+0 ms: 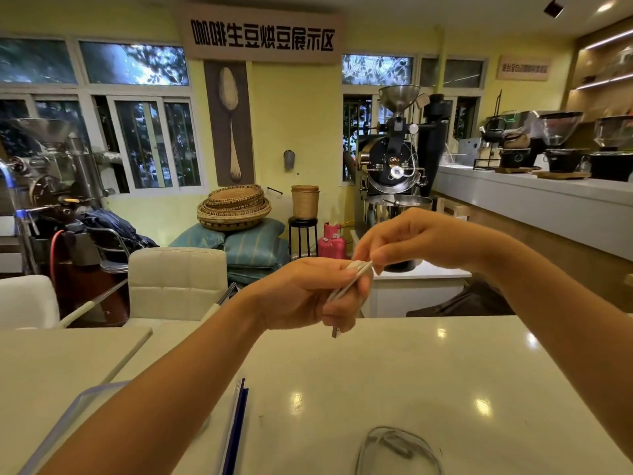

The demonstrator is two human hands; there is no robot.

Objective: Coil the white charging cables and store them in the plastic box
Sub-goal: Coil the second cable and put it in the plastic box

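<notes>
Above the white table (428, 365), my left hand (305, 293) is closed around a bundled white charging cable (349, 282), whose metal plug hangs out below the fist. My right hand (407, 240) pinches the top end of the same bundle between thumb and fingers. A second white cable (394, 447) lies loosely looped on the table near the bottom edge. The clear plastic box (85, 402) sits at the lower left, partly hidden under my left forearm. Its blue-edged rim (236, 426) shows right of the arm. The box's inside is mostly hidden.
A second white table top (61, 358) adjoins on the left. White padded chairs (178, 282) stand behind the table. Further back are coffee roasters, stacked baskets, cushions and a pink gas cylinder (331, 241). A long counter (534, 204) runs along the right.
</notes>
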